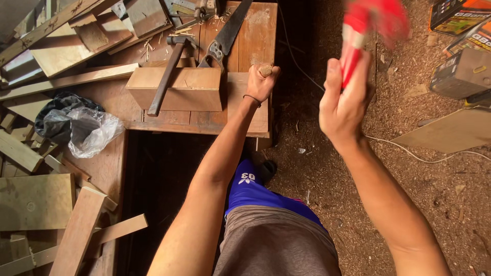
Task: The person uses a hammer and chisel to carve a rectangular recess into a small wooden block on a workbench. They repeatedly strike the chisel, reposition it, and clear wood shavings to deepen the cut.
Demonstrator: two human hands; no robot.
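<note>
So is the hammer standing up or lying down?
Lying down. The hammer lies slanted across the wooden box, untouched by either hand.

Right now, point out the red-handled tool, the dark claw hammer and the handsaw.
red-handled tool (353,56), head view, handle above right hand.
dark claw hammer (164,82), head view, mid handle.
handsaw (232,25), head view, blade.

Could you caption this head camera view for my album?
Left hand holds a wooden peg on the workbench; right hand raises a red-handled tool.
</note>
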